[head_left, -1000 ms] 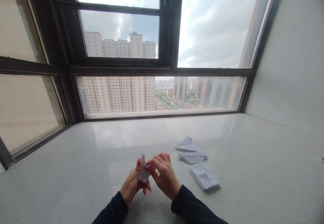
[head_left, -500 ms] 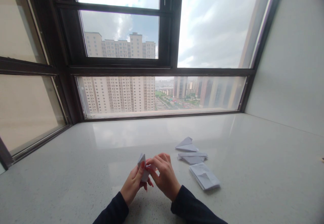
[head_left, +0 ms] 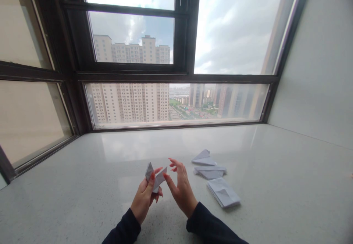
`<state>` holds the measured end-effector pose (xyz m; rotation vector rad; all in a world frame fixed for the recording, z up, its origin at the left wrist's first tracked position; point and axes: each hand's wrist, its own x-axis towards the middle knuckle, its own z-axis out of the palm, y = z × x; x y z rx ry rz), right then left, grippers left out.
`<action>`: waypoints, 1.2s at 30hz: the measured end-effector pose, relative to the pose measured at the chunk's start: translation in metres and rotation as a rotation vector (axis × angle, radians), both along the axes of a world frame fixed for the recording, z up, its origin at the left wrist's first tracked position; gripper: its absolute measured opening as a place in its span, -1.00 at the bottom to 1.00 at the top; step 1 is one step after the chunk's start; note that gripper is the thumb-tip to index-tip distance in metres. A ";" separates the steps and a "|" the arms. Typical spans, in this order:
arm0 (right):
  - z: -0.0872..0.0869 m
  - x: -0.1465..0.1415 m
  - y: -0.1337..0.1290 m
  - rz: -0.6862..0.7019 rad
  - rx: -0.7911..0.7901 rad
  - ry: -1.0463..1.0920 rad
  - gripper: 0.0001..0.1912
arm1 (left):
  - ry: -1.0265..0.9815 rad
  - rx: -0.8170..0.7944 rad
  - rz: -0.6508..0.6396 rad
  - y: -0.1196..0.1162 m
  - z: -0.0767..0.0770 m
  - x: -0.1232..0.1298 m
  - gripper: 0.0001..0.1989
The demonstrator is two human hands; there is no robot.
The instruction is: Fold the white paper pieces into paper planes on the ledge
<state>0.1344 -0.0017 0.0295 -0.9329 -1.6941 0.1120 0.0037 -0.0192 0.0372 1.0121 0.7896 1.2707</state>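
Note:
A small piece of folded white paper (head_left: 159, 179) is held up above the pale counter, with pointed flaps sticking up on its left and right. My left hand (head_left: 143, 196) grips it, thumb in front and fingers behind. Beside its right flap, my right hand (head_left: 180, 189) has its fingers spread and raised, the thumb tip at or very near the paper's edge; whether it touches I cannot tell. To the right lie a folded paper plane (head_left: 203, 157), another flat folded paper (head_left: 210, 172) and a thick folded paper pad (head_left: 224, 192).
The speckled white counter (head_left: 68, 185) runs back to a dark-framed window (head_left: 176, 78), with tall buildings outside. A white wall (head_left: 314, 78) rises on the right, and more window panes (head_left: 30, 115) stand on the left.
My right hand has let go of the folded paper and its fingers have opened and lifted. The paper's right flap now stands out to the side. My left hand keeps its grip.

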 end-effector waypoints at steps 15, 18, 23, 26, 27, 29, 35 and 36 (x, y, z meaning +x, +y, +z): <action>0.001 -0.004 -0.003 0.118 -0.200 0.022 -0.69 | 0.030 -0.014 -0.044 -0.004 0.003 -0.001 -0.31; 0.007 -0.004 -0.007 0.170 -0.219 0.013 -0.78 | 0.058 -0.014 -0.013 -0.004 0.003 0.000 -0.25; 0.006 -0.004 -0.007 0.174 -0.172 0.089 -0.75 | 0.069 -0.041 -0.043 -0.005 0.003 0.001 -0.17; 0.004 -0.004 -0.007 0.160 -0.133 0.130 -0.69 | 0.032 -0.051 -0.088 -0.006 0.003 0.002 -0.20; 0.004 -0.004 -0.007 0.158 -0.123 0.134 -0.68 | 0.012 -0.059 -0.107 -0.006 0.004 0.002 -0.21; 0.006 -0.003 -0.007 0.179 -0.127 0.128 -0.67 | -0.022 -0.085 -0.154 -0.006 0.005 0.001 -0.26; 0.014 -0.005 -0.012 0.349 -0.227 0.144 -0.67 | -0.063 -0.169 -0.292 -0.004 0.002 -0.009 -0.43; 0.015 -0.006 -0.014 0.370 -0.237 0.156 -0.68 | -0.070 -0.170 -0.311 -0.004 0.001 -0.010 -0.43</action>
